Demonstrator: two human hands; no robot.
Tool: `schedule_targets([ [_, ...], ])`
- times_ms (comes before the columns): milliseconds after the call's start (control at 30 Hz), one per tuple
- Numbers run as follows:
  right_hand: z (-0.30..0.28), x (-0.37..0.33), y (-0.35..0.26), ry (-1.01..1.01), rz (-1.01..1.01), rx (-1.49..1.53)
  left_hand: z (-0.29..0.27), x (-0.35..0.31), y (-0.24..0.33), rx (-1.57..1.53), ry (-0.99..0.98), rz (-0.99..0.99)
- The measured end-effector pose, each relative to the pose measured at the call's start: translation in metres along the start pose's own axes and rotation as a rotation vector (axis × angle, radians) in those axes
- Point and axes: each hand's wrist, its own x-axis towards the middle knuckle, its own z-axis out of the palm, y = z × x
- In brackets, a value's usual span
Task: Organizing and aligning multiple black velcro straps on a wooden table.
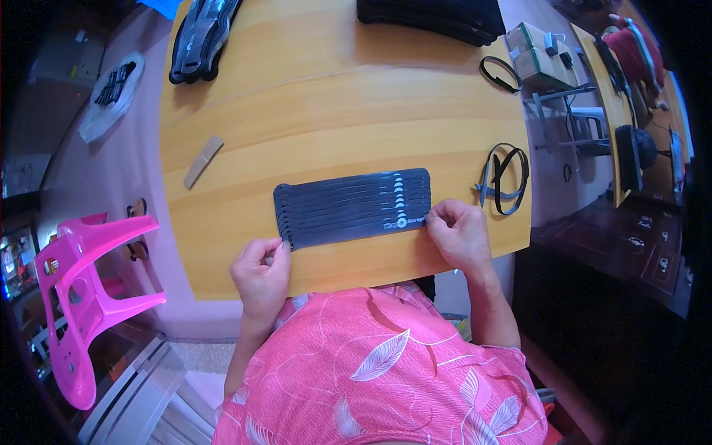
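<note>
Dark straps point(354, 207), laid side by side on the wooden table point(334, 111), are pinched at both ends by left hand point(261, 272) and right hand point(458, 231), apparently for alignment.

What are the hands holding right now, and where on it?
Left hand and right hand pinch the two ends of the dark strap bundle lying flat on the wooden table.

Light wooden table point(334, 111), pink plastic chair point(81, 297) left, pale floor point(111, 185), dark cabinet point(638, 245) right
</note>
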Motion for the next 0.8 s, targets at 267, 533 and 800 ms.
schedule_targets([
  [267, 0.0015, -0.0004, 0.0019, 0.02, -0.021, -0.001, 0.0009, 0.0004, -0.0002, -0.002, 0.01, 0.013],
  [533, 0.0031, -0.0013, -0.0011, 0.048, -0.022, -0.05, 0.0008, 0.0024, 0.0013, 0.007, 0.016, 0.026],
  [800, 0.0041, -0.0037, -0.0058, 0.058, -0.004, -0.07, -0.0007, 0.0043, 0.0011, 0.002, -0.001, 0.013],
])
